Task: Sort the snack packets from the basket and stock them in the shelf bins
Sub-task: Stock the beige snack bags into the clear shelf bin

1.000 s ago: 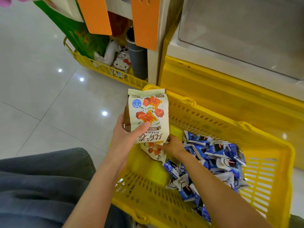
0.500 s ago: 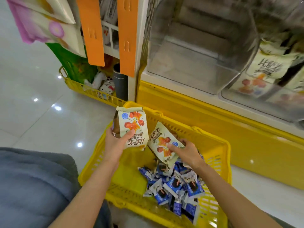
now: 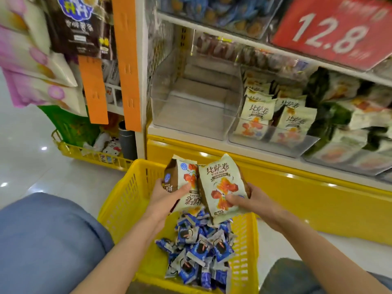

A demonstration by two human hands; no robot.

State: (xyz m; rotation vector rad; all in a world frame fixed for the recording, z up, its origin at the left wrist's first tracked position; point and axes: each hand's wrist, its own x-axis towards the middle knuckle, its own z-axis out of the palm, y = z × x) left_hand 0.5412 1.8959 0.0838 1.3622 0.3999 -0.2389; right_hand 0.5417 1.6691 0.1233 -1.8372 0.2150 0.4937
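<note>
My left hand (image 3: 167,195) grips cream snack packets (image 3: 182,177) with red pictures, held upside down above the yellow basket (image 3: 123,200). My right hand (image 3: 246,200) holds another cream packet (image 3: 220,183) of the same kind, upright and touching the left ones. Several small blue packets (image 3: 201,247) lie heaped in the basket below. On the shelf ahead stands an empty clear bin (image 3: 191,102). Right of it, a clear bin (image 3: 273,139) holds matching cream packets (image 3: 258,111).
A yellow shelf base (image 3: 297,194) runs behind the basket. Green-and-white packets (image 3: 343,115) fill bins at the right. A red price sign (image 3: 331,30) hangs above. Orange strips (image 3: 127,66) and hanging bags are at the left, over a low yellow rack (image 3: 93,158). My knees flank the basket.
My right hand has lifted its cream packet out of the basket and brought it up beside the left hand's packets. My view has tilted up toward the shelf bins.
</note>
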